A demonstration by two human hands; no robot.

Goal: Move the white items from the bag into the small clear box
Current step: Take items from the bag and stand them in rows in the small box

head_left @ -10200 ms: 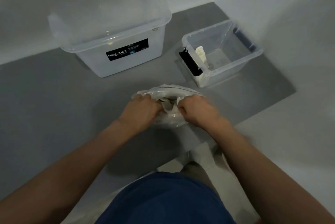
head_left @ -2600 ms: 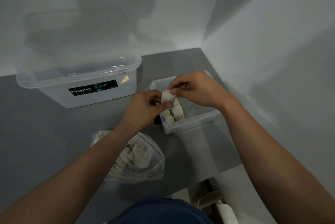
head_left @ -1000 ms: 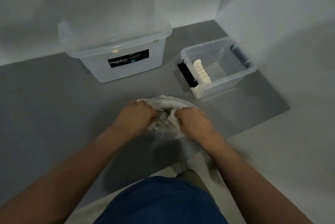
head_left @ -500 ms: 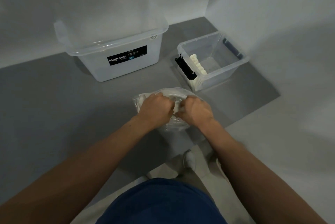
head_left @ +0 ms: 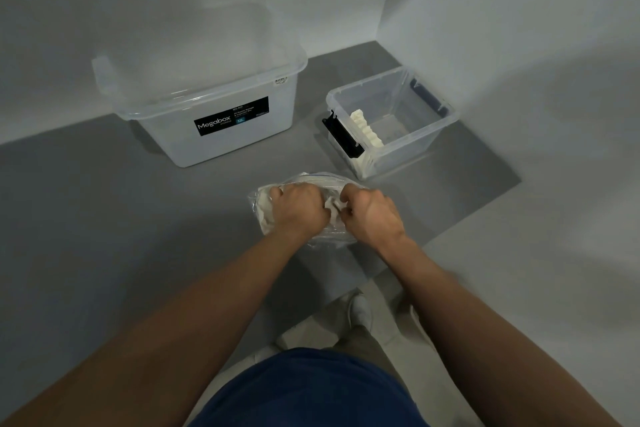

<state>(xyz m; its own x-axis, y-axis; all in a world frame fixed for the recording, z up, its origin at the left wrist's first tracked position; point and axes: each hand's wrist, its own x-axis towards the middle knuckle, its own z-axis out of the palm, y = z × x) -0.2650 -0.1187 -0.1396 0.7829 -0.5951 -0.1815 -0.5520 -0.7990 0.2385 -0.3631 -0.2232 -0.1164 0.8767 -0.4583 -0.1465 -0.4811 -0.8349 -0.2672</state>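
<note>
Left hand (head_left: 299,212) and right hand (head_left: 372,215) grip the bag (head_left: 313,181), fingers curled, near the edge of the grey mat (head_left: 104,219); the small clear box (head_left: 408,146) stands apart, toward the corner.

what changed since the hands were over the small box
Both hands came back from the small box to the bag: left hand grips it, right hand pinches a white item. The big box and small box stayed put.
</note>
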